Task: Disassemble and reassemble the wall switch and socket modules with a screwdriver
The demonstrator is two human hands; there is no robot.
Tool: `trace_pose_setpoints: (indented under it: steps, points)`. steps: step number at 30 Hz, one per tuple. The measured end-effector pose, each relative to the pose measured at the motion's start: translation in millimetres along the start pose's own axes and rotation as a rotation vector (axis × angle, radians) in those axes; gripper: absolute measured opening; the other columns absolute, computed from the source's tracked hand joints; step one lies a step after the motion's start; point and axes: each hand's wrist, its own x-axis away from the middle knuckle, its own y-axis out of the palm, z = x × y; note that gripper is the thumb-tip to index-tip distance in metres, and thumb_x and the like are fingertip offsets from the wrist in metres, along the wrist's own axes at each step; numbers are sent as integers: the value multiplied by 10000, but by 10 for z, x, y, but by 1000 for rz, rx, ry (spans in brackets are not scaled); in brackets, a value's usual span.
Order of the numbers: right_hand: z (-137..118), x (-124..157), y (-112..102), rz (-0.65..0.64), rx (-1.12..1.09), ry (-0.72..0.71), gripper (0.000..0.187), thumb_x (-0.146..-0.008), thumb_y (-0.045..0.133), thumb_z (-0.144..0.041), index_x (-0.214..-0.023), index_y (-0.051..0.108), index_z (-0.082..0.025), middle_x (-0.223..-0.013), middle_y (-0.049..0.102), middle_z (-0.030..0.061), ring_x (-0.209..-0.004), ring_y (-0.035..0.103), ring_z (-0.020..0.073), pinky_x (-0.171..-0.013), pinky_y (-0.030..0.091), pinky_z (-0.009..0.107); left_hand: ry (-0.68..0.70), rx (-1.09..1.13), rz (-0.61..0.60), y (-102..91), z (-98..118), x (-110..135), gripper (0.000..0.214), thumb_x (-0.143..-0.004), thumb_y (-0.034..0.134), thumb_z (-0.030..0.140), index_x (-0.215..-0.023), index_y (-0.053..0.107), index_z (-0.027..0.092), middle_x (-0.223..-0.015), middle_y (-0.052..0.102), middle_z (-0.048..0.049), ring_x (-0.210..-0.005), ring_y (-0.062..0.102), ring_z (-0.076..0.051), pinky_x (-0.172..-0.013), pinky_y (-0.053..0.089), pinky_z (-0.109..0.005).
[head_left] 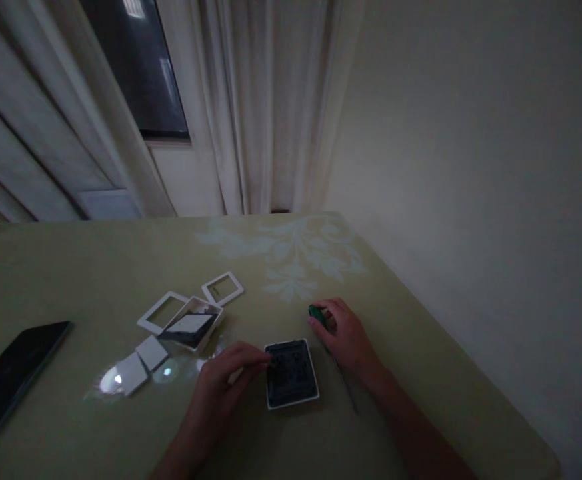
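Observation:
A square switch module (291, 375) with a dark inside and a white rim lies face down on the green table (71, 267). My left hand (223, 385) rests on the table with its fingertips pinched at the module's left edge. My right hand (345, 337) is closed around a screwdriver with a green handle (317, 315); its thin shaft (345, 385) runs back under my wrist, to the right of the module.
Left of the module lie two white square frames (163, 311) (223, 289), another switch body (191, 325) and two flat white covers (151, 352) (131, 373). A dark phone (13, 373) lies at the far left. A wall runs along the table's right edge; curtains hang behind.

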Motion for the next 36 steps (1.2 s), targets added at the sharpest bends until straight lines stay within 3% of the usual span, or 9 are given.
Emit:
trace_pose_setpoints:
  steps: [3,8,15,23,29,32,36]
  points:
    - [10,0,-1,-8,0,-8,240,-970,700,-343,-1166,738,-210,-1131,723,100,-981,711,238,-890,604,402,10,8,-1,15,0,19,211,-1056,667,366,-1013,867,314,-919,856,-39,-821,822,-209,-739,652,-269]
    - [-5,1,-20,-26,-9,-10,234,-975,705,-330,-1175,739,-216,-1143,720,97,-976,715,233,-869,610,385,12,-42,22,11,18,21,106,-996,747,311,-937,836,310,-853,857,13,-757,830,-181,-701,644,-214]
    - [-23,0,-19,-34,-15,-2,225,-973,707,-314,-1168,734,-204,-1128,717,95,-981,709,236,-890,597,396,113,-68,13,26,-19,30,152,-1026,693,228,-982,819,300,-897,852,3,-795,830,-171,-729,644,-198]
    - [-35,0,-21,-42,-11,3,234,-957,712,-273,-1180,726,-203,-1144,709,95,-972,698,226,-887,587,379,262,-271,-86,52,-145,125,263,-1066,569,152,-1106,794,282,-998,822,-50,-863,803,-171,-748,642,-210]
    - [0,-7,10,-44,3,12,303,-909,722,-211,-1211,723,-194,-1139,711,93,-976,683,232,-921,564,396,397,-439,-79,75,-151,192,294,-1148,445,238,-1200,732,269,-1015,794,-51,-872,761,-184,-761,621,-255]
    - [1,-8,16,-44,2,9,291,-921,711,-222,-1210,725,-191,-1146,715,96,-988,683,236,-926,557,394,401,-497,-129,39,-71,196,349,-1174,367,263,-1244,709,262,-1055,786,-58,-908,755,-197,-796,626,-278]
    - [3,-5,16,-40,-4,11,287,-921,705,-231,-1204,729,-189,-1145,719,99,-983,686,239,-906,558,386,351,-492,-224,1,-11,178,322,-1161,399,219,-1266,698,278,-1102,781,-53,-965,758,-194,-840,633,-274]
